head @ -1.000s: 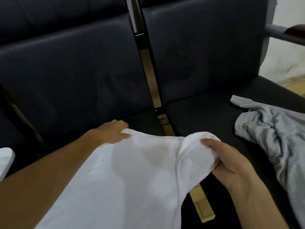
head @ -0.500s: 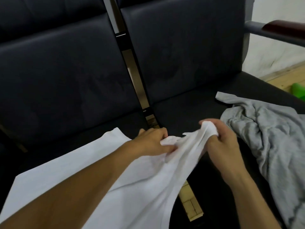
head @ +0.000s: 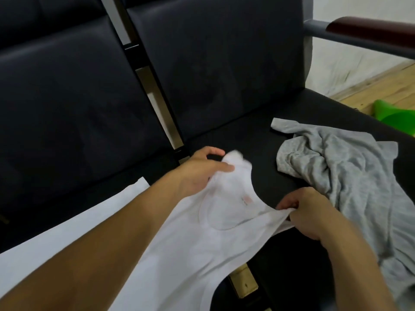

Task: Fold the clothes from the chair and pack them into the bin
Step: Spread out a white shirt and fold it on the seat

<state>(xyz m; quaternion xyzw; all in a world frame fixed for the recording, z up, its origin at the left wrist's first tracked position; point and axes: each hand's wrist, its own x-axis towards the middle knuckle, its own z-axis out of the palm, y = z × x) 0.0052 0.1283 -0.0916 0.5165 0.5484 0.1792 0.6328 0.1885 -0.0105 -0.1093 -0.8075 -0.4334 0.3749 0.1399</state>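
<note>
A white sleeveless top [head: 197,239] lies spread over the dark seats, neckline facing up with a small pink label showing. My left hand [head: 202,173] pinches its far shoulder strap between thumb and fingers. My right hand [head: 307,212] grips the near shoulder strap, pulling it taut toward the right. A crumpled grey shirt [head: 350,180] lies on the right seat, just beyond my right hand. A green bin [head: 395,113] shows partly on the floor at the far right edge.
The dark padded chair [head: 213,63] has two seats split by a metal strip [head: 155,93]. A grey and dark red armrest [head: 363,34] juts out at top right. Wooden floor [head: 381,86] lies past the right seat.
My hands have moved apart: the left went up toward the seat gap, the right came down and nearer. The bunched white top is now stretched open, showing its neckline.
</note>
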